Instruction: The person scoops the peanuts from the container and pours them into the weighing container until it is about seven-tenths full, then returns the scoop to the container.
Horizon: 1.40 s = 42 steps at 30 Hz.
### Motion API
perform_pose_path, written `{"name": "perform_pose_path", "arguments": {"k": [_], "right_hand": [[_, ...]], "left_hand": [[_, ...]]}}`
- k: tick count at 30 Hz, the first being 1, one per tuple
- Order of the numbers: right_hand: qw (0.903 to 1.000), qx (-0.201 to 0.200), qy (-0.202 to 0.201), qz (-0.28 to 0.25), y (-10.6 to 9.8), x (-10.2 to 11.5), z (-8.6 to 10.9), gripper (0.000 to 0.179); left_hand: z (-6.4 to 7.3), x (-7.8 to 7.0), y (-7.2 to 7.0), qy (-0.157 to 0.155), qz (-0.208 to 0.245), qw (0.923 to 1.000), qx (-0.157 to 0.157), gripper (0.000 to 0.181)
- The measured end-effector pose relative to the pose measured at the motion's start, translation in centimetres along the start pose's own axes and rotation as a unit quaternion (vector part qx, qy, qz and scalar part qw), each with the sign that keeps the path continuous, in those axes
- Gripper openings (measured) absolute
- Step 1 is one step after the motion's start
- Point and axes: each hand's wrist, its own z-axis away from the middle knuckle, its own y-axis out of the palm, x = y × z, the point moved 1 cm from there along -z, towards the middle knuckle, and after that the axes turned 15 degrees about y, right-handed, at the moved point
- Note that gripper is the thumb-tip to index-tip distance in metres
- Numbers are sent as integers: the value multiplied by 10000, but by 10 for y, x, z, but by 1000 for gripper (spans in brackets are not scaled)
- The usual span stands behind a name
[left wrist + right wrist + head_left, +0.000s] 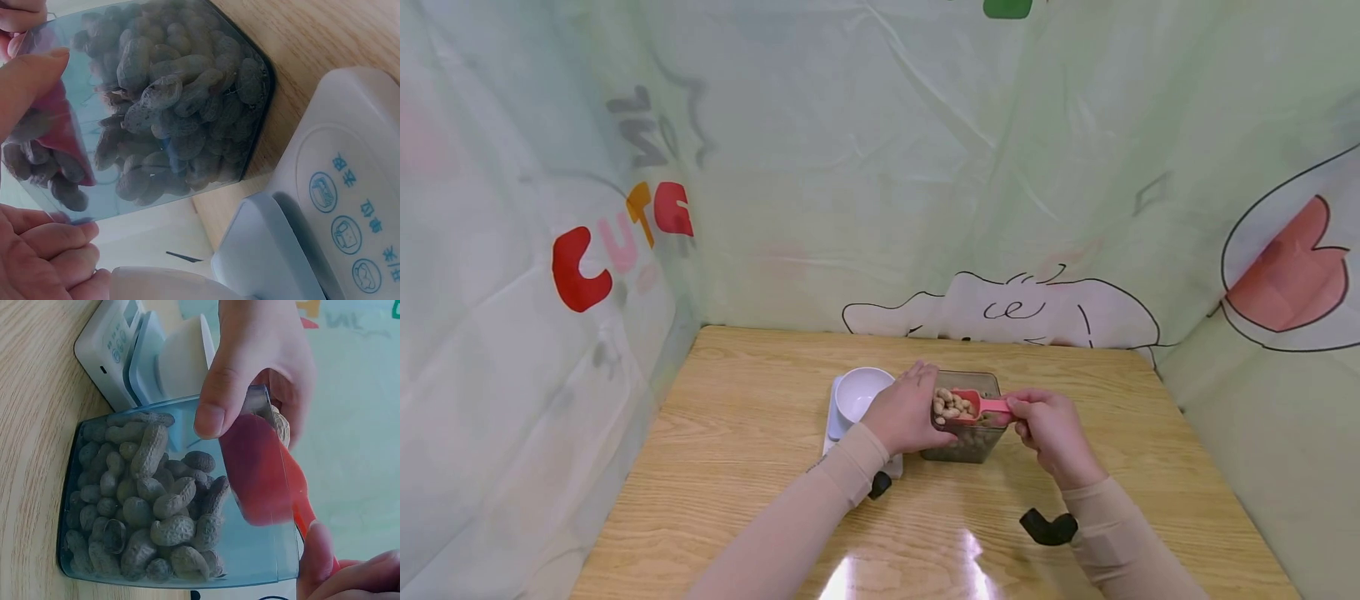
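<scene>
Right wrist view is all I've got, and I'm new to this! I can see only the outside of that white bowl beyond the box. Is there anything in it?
Observer: The head view looks into the bowl, and the part of its inside that shows is empty.
Operator: I mostly see the underside of the red scoop, with a bit of peanut past its rim. Is that all?
Observer: No, several peanuts show in the scoop from above.
Operator: Are the person's forearms bare? They're out of my picture.
Observer: No, pale sleeves cover them both.
</scene>
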Motion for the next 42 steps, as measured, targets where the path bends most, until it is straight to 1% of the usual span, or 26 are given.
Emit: {"name": "perform_pose_path", "arguments": {"k": [8, 14, 21, 28, 36, 42], "right_hand": [[9997, 198, 130, -37, -6, -4, -4, 38], [9987, 370, 167, -313, -9, -5, -9, 39], [9966, 544, 206, -586, -14, -7, -12, 35], [9951, 575, 295, -753, -20, -6, -12, 30], [9953, 640, 36, -721, -27, -3, -10, 27], [9941, 705, 47, -829, -31, 1, -8, 25]], "left_hand": [[0, 0, -1, 17, 47, 10000, -50, 114], [0, -1, -1, -4, 33, 10000, -22, 113], [0, -2, -1, -76, 22, 10000, 35, 114], [0, -2, -2, -65, 24, 10000, 52, 114], [1, -3, -4, -91, 31, 9999, 42, 115], [1, -3, -4, -69, 48, 10000, 28, 114]]}}
